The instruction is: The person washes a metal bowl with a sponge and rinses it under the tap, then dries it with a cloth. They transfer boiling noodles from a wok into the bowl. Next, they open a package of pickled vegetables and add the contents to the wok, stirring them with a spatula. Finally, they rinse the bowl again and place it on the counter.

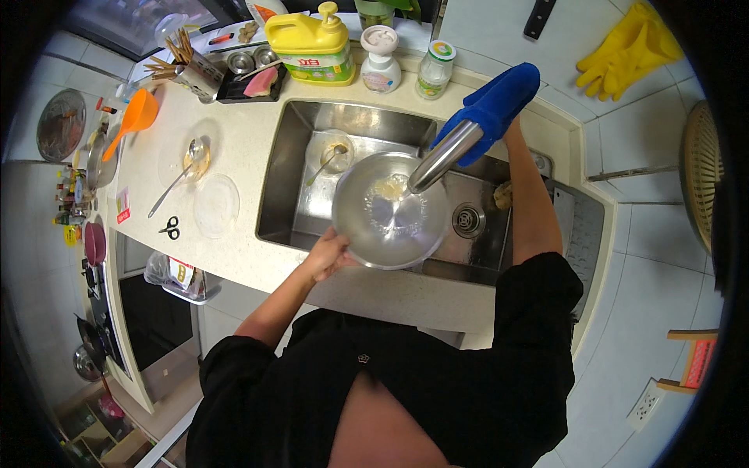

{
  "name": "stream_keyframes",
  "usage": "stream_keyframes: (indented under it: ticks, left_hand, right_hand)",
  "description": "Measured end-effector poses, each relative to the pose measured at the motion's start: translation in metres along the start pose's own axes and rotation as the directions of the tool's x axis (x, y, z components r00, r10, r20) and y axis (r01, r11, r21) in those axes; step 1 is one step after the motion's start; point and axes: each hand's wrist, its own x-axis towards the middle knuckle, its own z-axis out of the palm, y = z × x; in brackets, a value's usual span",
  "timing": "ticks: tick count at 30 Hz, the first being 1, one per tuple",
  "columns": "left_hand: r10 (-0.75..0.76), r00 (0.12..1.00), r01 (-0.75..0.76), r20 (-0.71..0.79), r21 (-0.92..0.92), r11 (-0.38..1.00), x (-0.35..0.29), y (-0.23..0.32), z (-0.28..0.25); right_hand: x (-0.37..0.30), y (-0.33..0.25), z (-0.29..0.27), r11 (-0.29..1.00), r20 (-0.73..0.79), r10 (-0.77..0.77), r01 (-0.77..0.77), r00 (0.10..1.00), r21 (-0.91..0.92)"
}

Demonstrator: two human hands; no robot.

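Note:
My left hand (328, 256) grips the near left rim of a shiny steel bowl (355, 238), held over the double sink (273, 222). The bowl has a pale yellowish patch and bright reflections or liquid inside. A thick steel faucet (445, 158) points down over it. My right arm reaches up past the sink's right side to a blue cloth (499, 101) at the faucet's upper end. The cloth hides most of my right hand (516, 129), so its fingers do not show. In the left basin stands a small clear bowl (318, 148) with a spoon (324, 165).
Behind the sink stand a yellow detergent jug (312, 51), a white pump bottle (381, 62) and a glass jar (434, 72). On the left counter lie a ladle (183, 173), a clear lid (216, 204), black scissors (171, 228) and an orange scoop (139, 111). Yellow gloves (628, 51) hang upper right.

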Motion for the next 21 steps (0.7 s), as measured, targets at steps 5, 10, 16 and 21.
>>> stream_keyframes:
  ticks: [5, 10, 16, 21]
  left_hand:
    - [-0.014, 0.999, 0.014, -0.037, -0.001, 1.000, 0.011, 0.029, -0.028]
    - [-0.014, 0.999, 0.015, -0.037, 0.020, 1.000, -0.001, 0.013, -0.011]
    - [0.069, 0.989, -0.053, -0.131, 0.118, 0.992, 0.007, 0.031, -0.041]
    - [0.006, 0.993, 0.016, -0.114, 0.186, 0.982, 0.019, 0.022, -0.043]
  right_hand:
    - [0.003, -0.014, -0.002, 0.842, 0.200, 0.405, -0.449, 0.892, 0.299]
    - [0.003, -0.029, 0.002, 0.644, 0.110, 0.507, -0.460, 0.855, 0.611]
    - [0.000, -0.029, -0.007, 0.744, 0.086, 0.449, -0.425, 0.889, 0.516]
    - [-0.001, -0.031, -0.008, 0.782, 0.089, 0.418, -0.408, 0.904, 0.471]
